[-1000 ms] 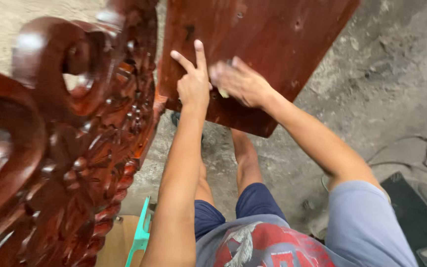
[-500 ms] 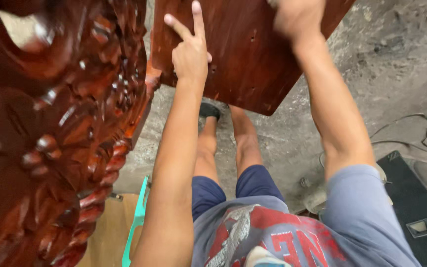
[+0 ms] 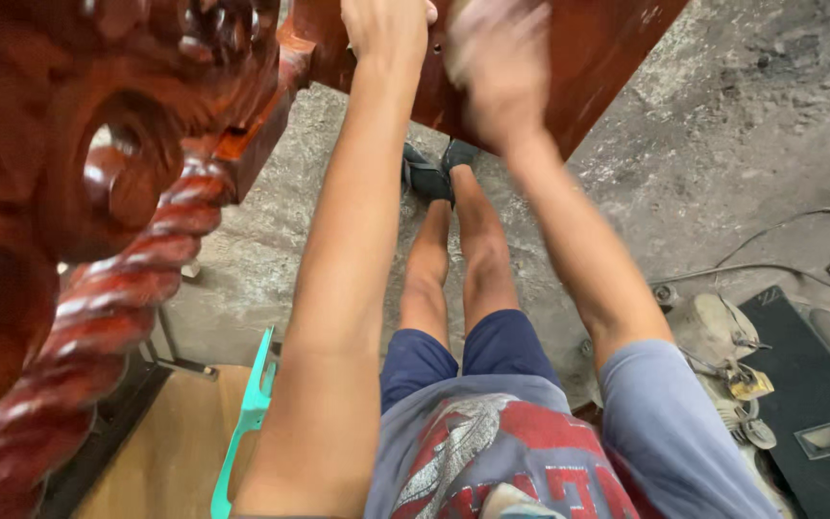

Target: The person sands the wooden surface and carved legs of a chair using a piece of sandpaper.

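The left hand (image 3: pixel 386 29) is laid flat, fingers spread, against the face of the flat reddish-brown polished wooden panel (image 3: pixel 588 58), nothing being gripped, while the right hand (image 3: pixel 497 72) is pressed to the same face just beside it, blurred, so that whether anything is held under it cannot be told. The panel is seen tilted at the top edge of the view, above the grey concrete floor (image 3: pixel 722 163), its left edge met by the carved dark-red wooden frame with a twisted rope-shaped column (image 3: pixel 117 288).
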